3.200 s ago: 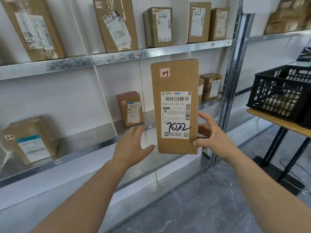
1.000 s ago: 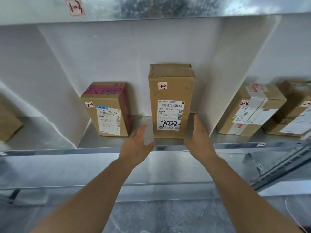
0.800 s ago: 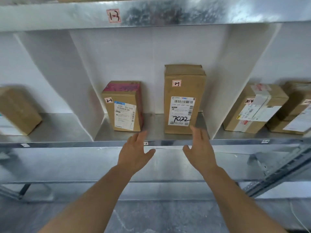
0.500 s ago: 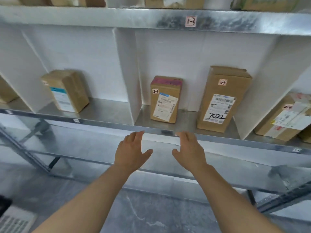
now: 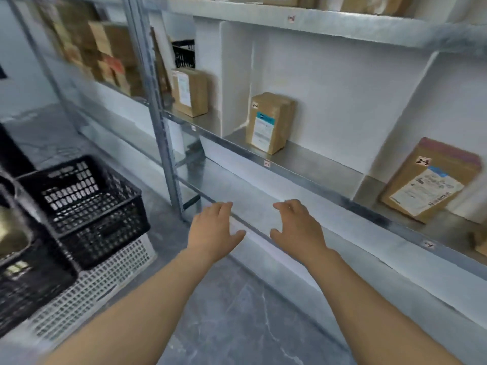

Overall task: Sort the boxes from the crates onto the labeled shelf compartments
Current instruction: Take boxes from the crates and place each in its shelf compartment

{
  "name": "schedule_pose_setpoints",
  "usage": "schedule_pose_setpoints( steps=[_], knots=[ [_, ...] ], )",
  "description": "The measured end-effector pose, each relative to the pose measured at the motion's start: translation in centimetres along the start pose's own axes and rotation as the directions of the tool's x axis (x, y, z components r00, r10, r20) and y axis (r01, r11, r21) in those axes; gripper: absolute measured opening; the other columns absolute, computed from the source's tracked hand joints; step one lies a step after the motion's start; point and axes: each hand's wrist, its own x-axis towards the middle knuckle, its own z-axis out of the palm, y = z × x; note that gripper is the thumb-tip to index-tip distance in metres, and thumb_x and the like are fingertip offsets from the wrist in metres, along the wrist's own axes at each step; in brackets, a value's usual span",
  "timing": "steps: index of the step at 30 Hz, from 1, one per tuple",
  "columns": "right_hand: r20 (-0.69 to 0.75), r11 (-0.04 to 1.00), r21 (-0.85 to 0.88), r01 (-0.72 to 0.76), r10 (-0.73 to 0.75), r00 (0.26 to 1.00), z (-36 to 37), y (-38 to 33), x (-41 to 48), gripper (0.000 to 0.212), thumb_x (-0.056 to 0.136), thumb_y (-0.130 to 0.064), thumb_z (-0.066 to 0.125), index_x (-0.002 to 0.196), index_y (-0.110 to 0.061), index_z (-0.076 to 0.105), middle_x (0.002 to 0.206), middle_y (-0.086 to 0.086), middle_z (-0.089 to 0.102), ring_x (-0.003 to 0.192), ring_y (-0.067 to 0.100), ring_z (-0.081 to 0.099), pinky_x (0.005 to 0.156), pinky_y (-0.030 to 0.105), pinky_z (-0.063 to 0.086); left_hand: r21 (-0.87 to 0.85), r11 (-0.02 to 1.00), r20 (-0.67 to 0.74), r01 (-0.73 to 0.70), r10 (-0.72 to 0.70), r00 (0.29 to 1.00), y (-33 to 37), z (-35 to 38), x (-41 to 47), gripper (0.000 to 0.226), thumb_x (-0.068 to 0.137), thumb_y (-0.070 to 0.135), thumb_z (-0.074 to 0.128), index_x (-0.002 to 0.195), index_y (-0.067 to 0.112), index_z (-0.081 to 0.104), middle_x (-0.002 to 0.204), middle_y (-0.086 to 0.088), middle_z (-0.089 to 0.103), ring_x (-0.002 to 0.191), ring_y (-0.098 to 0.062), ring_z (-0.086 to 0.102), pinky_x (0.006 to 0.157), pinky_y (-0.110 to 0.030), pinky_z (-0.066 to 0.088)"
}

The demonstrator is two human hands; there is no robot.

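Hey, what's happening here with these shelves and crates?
A person is sorting parcels onto a metal shelf rack. Neither hand holds anything: the left hand and right hand hover open in front of it. Cardboard boxes already stand in the compartments, among them a teal-labelled box and, at the right, a box tagged 2-3. A black crate sits on a white crate at left.

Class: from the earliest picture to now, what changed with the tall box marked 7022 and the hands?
The tall box, first held up, was stood in compartment 2-3 and let go; now out of view. The left hand and right hand drew back, empty and open, as the view swung towards the black crates. The red-topped box stayed put.
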Motion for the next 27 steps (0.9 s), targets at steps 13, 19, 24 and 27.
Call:
schedule_pose_setpoints(
  steps=[13, 19, 24, 27],
  knots=[
    [0.201, 0.887, -0.007, 0.462, -0.451, 0.869, 6.7, -17.6, 9.3, 0.06, 0.092, -0.029, 0.052, 0.147, -0.02, 0.029, 0.144, 0.003, 0.036, 0.132, 0.023, 0.034, 0.098, 0.033, 0.038, -0.031, 0.861, -0.052, 0.508, -0.509, 0.859, -17.6, -2.5, -4.3, 0.078, 0.087, 0.056, 0.054, 0.148, 0.017, 0.024, 0.147, -0.002, 0.036, 0.133, -0.023, 0.036, 0.106, -0.037, 0.034],
    [0.203, 0.807, 0.047, 0.589, -0.585, 0.785, 9.1, -24.5, 15.7, 0.059, 0.09, -0.03, 0.053, 0.144, -0.019, 0.032, 0.138, 0.005, 0.042, 0.126, 0.025, 0.04, 0.098, 0.037, 0.041, 0.022, 0.765, -0.049, 0.643, -0.642, 0.765, -24.2, -4.4, -2.3, 0.078, 0.088, 0.054, 0.053, 0.149, 0.02, 0.021, 0.148, -0.001, 0.035, 0.135, -0.023, 0.034, 0.108, -0.039, 0.033],
    [0.214, 0.741, 0.073, 0.667, -0.665, 0.716, 9.9, -29.0, 20.8, 0.06, 0.091, -0.032, 0.054, 0.144, -0.019, 0.031, 0.139, 0.005, 0.041, 0.127, 0.024, 0.04, 0.096, 0.037, 0.042, 0.076, 0.711, -0.064, 0.699, -0.696, 0.715, -28.0, -6.5, 0.7, 0.078, 0.088, 0.057, 0.05, 0.15, 0.019, 0.02, 0.148, -0.001, 0.036, 0.134, -0.022, 0.036, 0.107, -0.039, 0.037],
    [0.208, 0.7, 0.101, 0.707, -0.709, 0.673, 10.5, -31.5, 23.6, 0.057, 0.09, -0.031, 0.053, 0.142, -0.019, 0.033, 0.136, 0.005, 0.042, 0.124, 0.024, 0.042, 0.094, 0.037, 0.043, 0.084, 0.68, -0.09, 0.728, -0.722, 0.686, -30.1, -7.1, 2.4, 0.078, 0.088, 0.057, 0.049, 0.15, 0.019, 0.02, 0.147, -0.001, 0.037, 0.134, -0.022, 0.036, 0.106, -0.038, 0.037]
  ],
)
